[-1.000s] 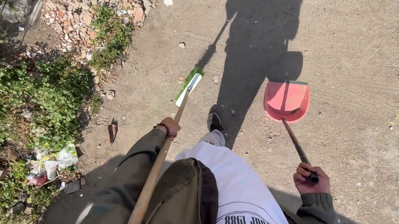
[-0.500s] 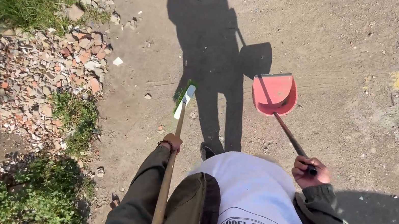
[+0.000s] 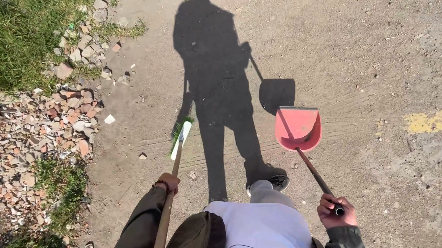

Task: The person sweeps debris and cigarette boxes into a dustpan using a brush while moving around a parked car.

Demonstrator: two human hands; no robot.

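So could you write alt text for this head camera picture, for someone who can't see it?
Seen from above, a person on a dirt road holds a wooden-handled broom in the left hand and a red long-handled dustpan in the right hand. Broken-brick rubble and grass line the left edge.

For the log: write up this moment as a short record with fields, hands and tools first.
left hand: gripping the wooden handle of a broom, green bristles forward
right hand: gripping the dark handle of a red dustpan
ground: bare dirt path with the person's shadow
left edge: broken rubble and grass
foot: one shoe stepping forward
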